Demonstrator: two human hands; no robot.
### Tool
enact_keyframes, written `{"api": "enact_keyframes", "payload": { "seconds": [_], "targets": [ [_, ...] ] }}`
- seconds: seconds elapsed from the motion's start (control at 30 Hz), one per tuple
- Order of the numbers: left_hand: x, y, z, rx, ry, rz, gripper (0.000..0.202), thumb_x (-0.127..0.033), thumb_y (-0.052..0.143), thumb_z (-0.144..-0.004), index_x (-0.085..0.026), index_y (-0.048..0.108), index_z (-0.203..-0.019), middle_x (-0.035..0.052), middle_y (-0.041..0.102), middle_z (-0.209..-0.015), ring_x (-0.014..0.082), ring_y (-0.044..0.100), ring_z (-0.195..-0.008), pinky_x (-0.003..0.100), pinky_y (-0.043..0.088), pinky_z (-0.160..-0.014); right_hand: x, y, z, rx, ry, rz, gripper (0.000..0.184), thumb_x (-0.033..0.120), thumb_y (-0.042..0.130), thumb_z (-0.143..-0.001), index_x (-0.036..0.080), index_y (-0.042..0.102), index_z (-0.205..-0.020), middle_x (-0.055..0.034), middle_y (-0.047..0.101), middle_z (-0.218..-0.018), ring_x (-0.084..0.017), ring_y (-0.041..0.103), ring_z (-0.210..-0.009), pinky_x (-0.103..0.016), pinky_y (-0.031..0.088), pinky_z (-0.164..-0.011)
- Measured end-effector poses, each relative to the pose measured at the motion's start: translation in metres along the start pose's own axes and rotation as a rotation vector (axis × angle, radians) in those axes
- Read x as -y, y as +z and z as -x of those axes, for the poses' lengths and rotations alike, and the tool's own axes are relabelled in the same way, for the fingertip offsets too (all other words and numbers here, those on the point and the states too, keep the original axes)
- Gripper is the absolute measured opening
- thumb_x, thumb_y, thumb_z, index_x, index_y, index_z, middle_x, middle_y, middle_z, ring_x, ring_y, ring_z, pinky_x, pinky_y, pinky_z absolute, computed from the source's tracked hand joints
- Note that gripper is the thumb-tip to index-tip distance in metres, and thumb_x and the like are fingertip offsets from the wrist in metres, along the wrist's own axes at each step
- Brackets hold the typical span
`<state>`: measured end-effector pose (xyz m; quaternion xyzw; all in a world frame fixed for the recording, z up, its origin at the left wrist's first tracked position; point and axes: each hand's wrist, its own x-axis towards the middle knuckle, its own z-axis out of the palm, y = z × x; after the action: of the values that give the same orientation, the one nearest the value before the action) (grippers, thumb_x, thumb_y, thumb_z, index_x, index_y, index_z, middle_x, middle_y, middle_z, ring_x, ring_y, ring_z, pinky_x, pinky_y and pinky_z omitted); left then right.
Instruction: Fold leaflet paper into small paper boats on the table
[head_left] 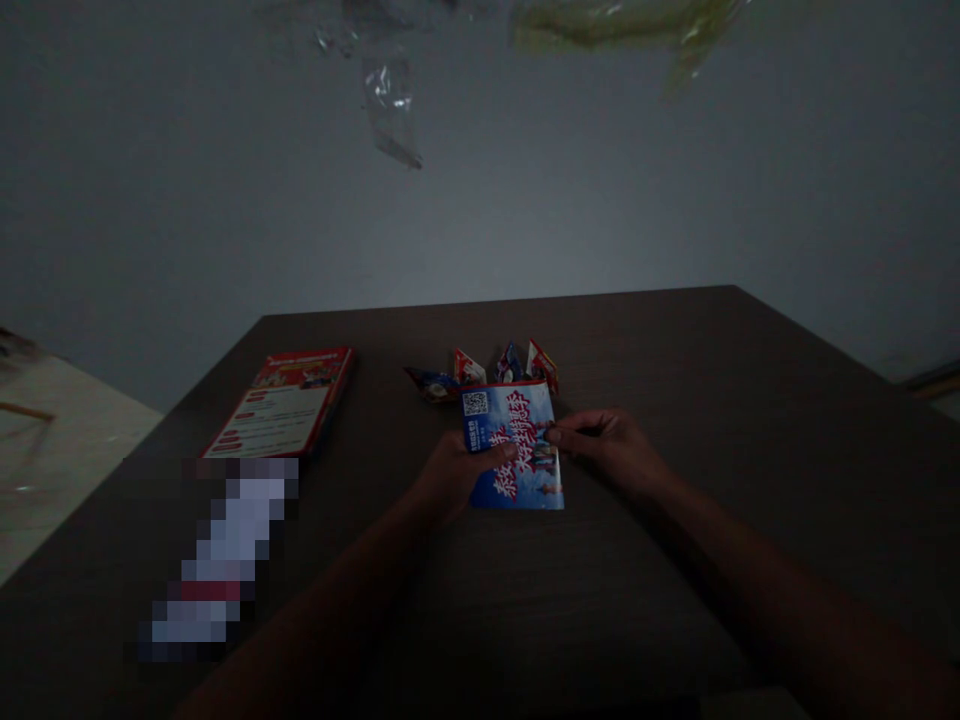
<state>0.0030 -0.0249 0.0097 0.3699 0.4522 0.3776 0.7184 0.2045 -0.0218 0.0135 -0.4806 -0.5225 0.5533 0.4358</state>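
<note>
A blue printed leaflet (532, 485) with large red-and-white lettering and a QR code is held up over the table. My left hand (454, 475) grips its left side, thumb lying across the front. At the right edge, my right hand (611, 445) pinches the paper between thumb and fingers. Just behind the leaflet stand several small folded paper shapes, among them a blue one (435, 384), a red-and-white one (469, 368) and another red one (541, 365). Their lower parts are partly hidden by the leaflet.
On the left of the dark table (660, 340) lies a stack of red-and-white leaflets (277, 400). Nearer to me is a pixelated, blurred-out pale item (225, 560). A pale wall (525, 200) with clear plastic (394, 110) on it rises behind the table.
</note>
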Motion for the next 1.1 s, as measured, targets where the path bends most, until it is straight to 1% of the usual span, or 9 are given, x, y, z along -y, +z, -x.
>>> {"api": "enact_keyframes", "payload": {
  "seconds": [0.23,0.37,0.47,0.7,0.9,1.1],
  "targets": [
    [-0.0008,0.0003,0.0005,0.006,-0.014,-0.009,0.036,-0.028,0.079,-0.06,-0.012,0.068,-0.091,0.0082,0.073,-0.083,0.0242,0.069,-0.069,0.042,0.055,-0.071,-0.0007,-0.0013,-0.0005,0.0,-0.004,-0.001,0.023,0.037,0.077,-0.063,0.016,0.073,-0.071,-0.0007,0.064,-0.06,-0.01,0.05,-0.053,-0.025,0.037,-0.053],
    [0.0018,-0.0011,-0.0013,0.016,-0.012,0.001,0.038,-0.028,0.08,-0.059,-0.012,0.068,-0.092,0.0084,0.072,-0.085,0.0244,0.069,-0.072,0.042,0.054,-0.073,-0.0025,-0.0024,-0.0005,-0.018,-0.029,0.005,0.025,0.038,0.076,-0.063,0.015,0.072,-0.069,-0.0023,0.064,-0.061,-0.011,0.052,-0.055,-0.026,0.039,-0.055],
    [0.0033,-0.0019,-0.0023,0.03,-0.003,0.016,0.04,-0.028,0.08,-0.059,-0.012,0.068,-0.093,0.0087,0.072,-0.086,0.0252,0.069,-0.074,0.042,0.054,-0.074,-0.0036,-0.0026,-0.0007,-0.023,-0.039,0.005,0.026,0.039,0.076,-0.064,0.015,0.073,-0.072,-0.0037,0.066,-0.064,-0.013,0.054,-0.058,-0.027,0.04,-0.056],
    [0.0046,-0.0027,-0.0025,0.031,-0.004,0.017,0.032,-0.026,0.079,-0.061,-0.012,0.069,-0.088,0.0077,0.073,-0.082,0.0232,0.069,-0.068,0.041,0.056,-0.071,0.0003,-0.0006,-0.0001,-0.046,-0.032,-0.02,0.022,0.038,0.076,-0.063,0.017,0.073,-0.07,-0.0026,0.066,-0.064,-0.012,0.055,-0.058,-0.027,0.04,-0.058],
    [0.0,0.0014,0.0002,-0.005,-0.023,0.009,0.035,-0.025,0.08,-0.059,-0.011,0.068,-0.089,0.0082,0.073,-0.081,0.0236,0.069,-0.067,0.041,0.056,-0.069,-0.0001,0.0011,-0.0001,-0.051,-0.038,-0.041,0.023,0.037,0.076,-0.063,0.017,0.074,-0.073,-0.003,0.067,-0.065,-0.013,0.055,-0.059,-0.027,0.04,-0.057],
    [0.0003,0.0006,0.0004,0.029,-0.01,0.022,0.036,-0.025,0.079,-0.061,-0.012,0.069,-0.092,0.0084,0.073,-0.084,0.0231,0.069,-0.07,0.04,0.056,-0.071,0.0007,0.0007,0.0001,-0.069,-0.041,-0.03,0.021,0.036,0.076,-0.063,0.017,0.073,-0.072,-0.0034,0.067,-0.066,-0.013,0.056,-0.06,-0.027,0.042,-0.059]
  ]
}}
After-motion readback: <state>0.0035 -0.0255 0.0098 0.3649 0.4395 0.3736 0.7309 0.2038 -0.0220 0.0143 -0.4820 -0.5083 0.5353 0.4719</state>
